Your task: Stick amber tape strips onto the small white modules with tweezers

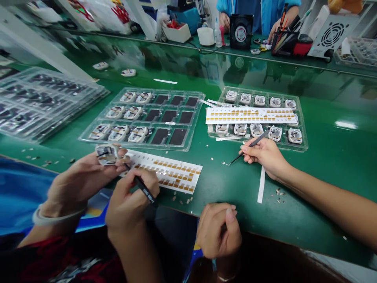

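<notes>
My right hand [262, 155] grips black tweezers [249, 147], their tip down on the green table beside small pale pieces [224, 163]. At the table's front edge rests my left hand [219, 232], fingers curled closed with nothing visible in them. Beyond my right hand is a clear plastic tray [302, 143] of white-rimmed, watch-like casings [275, 133]. Across it lies a white sheet with gold-brown stickers [250, 115]. A white paper strip [261, 184] lies below my right wrist.
To the left, a co-worker's hands [132, 200] hold a casing [107, 154] and black tweezers over another sticker sheet [179, 175]. Behind them lie a half-filled tray [188, 145] and stacked trays [44, 129]. Opposite, a person in blue [262, 15] sits near a black fan [241, 31].
</notes>
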Tool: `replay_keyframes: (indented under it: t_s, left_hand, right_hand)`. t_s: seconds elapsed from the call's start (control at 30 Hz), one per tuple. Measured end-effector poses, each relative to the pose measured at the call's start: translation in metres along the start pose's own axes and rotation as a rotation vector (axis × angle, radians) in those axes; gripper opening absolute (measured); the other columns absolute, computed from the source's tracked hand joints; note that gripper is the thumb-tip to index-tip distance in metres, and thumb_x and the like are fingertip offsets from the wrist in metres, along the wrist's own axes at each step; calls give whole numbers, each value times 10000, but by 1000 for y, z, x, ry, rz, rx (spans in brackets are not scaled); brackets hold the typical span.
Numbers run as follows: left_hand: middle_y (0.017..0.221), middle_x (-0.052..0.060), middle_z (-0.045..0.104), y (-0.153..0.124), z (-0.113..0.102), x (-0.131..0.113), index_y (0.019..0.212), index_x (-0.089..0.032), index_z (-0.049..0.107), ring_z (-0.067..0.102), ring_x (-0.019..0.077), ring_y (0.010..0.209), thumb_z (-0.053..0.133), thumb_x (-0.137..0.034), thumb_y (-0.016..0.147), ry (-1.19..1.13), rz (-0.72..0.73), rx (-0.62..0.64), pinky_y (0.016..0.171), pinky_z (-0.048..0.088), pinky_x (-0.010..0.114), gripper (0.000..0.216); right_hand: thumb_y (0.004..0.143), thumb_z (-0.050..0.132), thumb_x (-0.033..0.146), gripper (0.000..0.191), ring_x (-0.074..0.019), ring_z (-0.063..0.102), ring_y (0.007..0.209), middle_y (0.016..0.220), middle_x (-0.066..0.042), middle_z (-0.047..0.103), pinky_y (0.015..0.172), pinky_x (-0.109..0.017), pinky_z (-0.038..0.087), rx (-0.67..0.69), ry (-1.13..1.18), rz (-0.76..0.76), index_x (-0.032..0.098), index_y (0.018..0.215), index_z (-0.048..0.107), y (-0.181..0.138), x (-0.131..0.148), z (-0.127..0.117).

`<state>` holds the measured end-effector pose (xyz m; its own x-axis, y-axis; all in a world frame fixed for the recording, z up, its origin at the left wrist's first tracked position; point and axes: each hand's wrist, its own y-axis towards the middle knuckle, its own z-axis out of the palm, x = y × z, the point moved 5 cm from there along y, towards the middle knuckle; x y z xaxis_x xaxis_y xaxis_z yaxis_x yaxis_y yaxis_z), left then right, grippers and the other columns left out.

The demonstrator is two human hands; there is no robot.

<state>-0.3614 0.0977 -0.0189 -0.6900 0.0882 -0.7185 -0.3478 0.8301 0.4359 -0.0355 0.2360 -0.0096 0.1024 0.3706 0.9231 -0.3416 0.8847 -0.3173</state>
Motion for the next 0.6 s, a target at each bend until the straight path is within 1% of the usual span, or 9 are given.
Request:
replay_keyframes:
  t_s: [0.1,0.17,0.2,0.27,0.33,0.4,0.47,0.5,0.6]
  left_hand:
    - [848,58,610,-6,4,-10,918,-289,641,656,292,914,339,-565,938,-108,-171,-67,586,523,474,409]
    - [889,59,614,-5,6,-15,876,-258,630,643,289,1007,308,-555,957,-135,-270,-98,643,499,505,445]
    - [883,60,605,-4,8,-17,850,-247,620,616,292,1091,294,-532,969,-149,-317,-104,699,490,532,449]
    - [822,62,568,-3,10,-19,803,-252,599,490,276,1288,280,-476,989,-212,-410,-105,876,457,573,433]
    - [749,66,518,-3,13,-17,769,-274,580,337,216,1410,282,-436,1001,-322,-505,-89,1051,384,545,411]
    - [715,71,494,-4,16,-15,752,-287,569,274,158,1435,283,-411,1010,-426,-568,-67,1117,337,491,405]
    - [708,74,494,-4,16,-13,740,-295,569,294,128,1415,281,-402,1016,-472,-589,-63,1094,376,440,413]
    - [707,73,498,-4,16,-12,738,-298,573,334,124,1388,282,-402,1018,-477,-586,-67,1051,419,416,417]
    - [689,62,508,-3,15,-14,730,-299,589,531,148,1175,318,-428,1012,-481,-537,-76,813,535,347,411]
  right_hand:
    - [522,866,331,383,-102,611,496,601,-5,652,492,-225,537,-32,4,-58,139,729,608,-1,-1,-3]
    - [523,864,324,383,-120,632,517,603,0,648,524,-250,563,-38,-2,-86,145,745,609,-2,-2,-2]
    - [525,862,319,378,-126,639,526,607,-1,650,531,-258,570,-37,-7,-99,146,749,611,-3,-2,-1]
    - [539,851,311,356,-132,646,537,616,-5,654,531,-262,574,-33,-17,-123,148,747,612,-4,-3,0]
    - [559,838,307,330,-129,642,533,606,-4,650,523,-261,572,-22,-31,-150,149,741,613,-5,-3,0]
    - [575,829,306,311,-123,631,518,592,-2,646,511,-254,566,-8,-46,-169,149,735,615,-5,-3,0]
    - [589,822,308,297,-115,617,499,571,1,642,496,-246,555,0,-58,-181,149,732,617,-5,-2,0]
    - [595,820,309,291,-111,608,489,558,3,638,487,-240,548,2,-62,-187,148,730,618,-5,-2,0]
    - [600,820,316,285,-103,579,462,515,8,620,458,-227,518,11,-69,-183,146,716,623,-4,-1,0]
